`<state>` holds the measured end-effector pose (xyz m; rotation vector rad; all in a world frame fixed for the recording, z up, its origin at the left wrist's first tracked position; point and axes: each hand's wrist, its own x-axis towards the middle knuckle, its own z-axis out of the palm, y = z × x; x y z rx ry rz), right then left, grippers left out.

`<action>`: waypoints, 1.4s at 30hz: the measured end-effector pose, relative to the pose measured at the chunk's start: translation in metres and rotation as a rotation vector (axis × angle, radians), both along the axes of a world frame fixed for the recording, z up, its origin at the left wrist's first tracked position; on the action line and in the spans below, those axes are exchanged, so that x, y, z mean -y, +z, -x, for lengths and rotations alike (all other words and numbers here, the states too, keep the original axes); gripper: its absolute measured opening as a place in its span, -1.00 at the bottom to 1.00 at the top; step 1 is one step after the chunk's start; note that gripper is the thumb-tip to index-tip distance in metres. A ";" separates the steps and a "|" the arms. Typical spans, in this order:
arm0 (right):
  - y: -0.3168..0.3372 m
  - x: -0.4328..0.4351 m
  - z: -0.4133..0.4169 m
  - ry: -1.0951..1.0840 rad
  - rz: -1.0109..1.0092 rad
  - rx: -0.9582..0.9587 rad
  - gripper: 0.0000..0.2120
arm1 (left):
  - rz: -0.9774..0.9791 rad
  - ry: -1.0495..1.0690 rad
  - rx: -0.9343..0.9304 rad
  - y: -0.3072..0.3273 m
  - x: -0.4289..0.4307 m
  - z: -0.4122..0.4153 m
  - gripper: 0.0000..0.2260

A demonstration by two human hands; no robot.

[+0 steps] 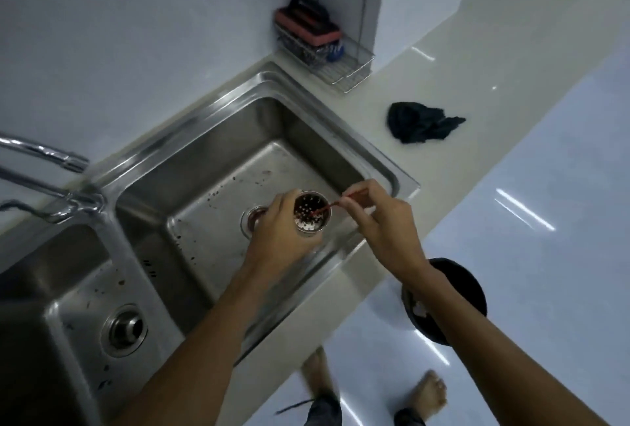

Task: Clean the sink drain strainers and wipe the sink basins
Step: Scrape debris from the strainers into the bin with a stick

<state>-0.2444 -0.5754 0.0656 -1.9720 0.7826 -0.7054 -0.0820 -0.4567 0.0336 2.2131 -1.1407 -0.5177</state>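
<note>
Strainer basket (pixel 311 217) is out of its drain, held above the right basin (pixel 218 166) at frame centre, w/ the left hand (pixel 278 234) wrapped round its wall. Right hand (pixel 387 221) pinches a thin red stick (pixel 341 203), tip poking into the basket, where whitish bits sit at the bottom. Drain opening (pixel 253 218) is bare, just left of the basket.

Progress looks early: 1st strainer is mid-clean. 2nd strainer (pixel 124 329), lower left, sits in its drain in the left basin (pixel 78 275), apparently not dealt w/ yet. Both basins show dark specks, so wiping isn't done. Dark cloth (pixel 421 127) lies on the surface (pixel 392 84) upper right, well apart from both hands. Dark round bin (pixel 458 289) stands on the floor under the right forearm.
</note>
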 end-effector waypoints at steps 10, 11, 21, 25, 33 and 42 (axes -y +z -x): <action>-0.004 0.076 0.249 -0.352 -0.073 -0.021 -0.95 | 0.199 -0.308 -0.013 0.005 0.158 0.235 -0.33; -0.015 0.081 0.267 -0.372 -0.081 -0.036 -0.95 | 0.178 -0.335 -0.036 -0.006 0.167 0.254 -0.32; -0.261 0.071 0.352 -0.590 -0.176 -0.276 -0.80 | -0.106 -0.464 -0.018 -0.242 0.193 0.354 -0.31; -0.361 0.041 0.353 -0.700 -0.262 -0.262 -0.82 | -0.228 -0.541 0.035 -0.338 0.185 0.356 -0.28; -0.477 0.010 0.340 -0.815 -0.434 -0.261 -0.82 | -0.338 -0.649 0.082 -0.443 0.163 0.336 -0.29; -0.499 -0.003 0.344 -0.861 -0.481 -0.282 -0.81 | -0.368 -0.711 0.142 -0.469 0.161 0.341 -0.27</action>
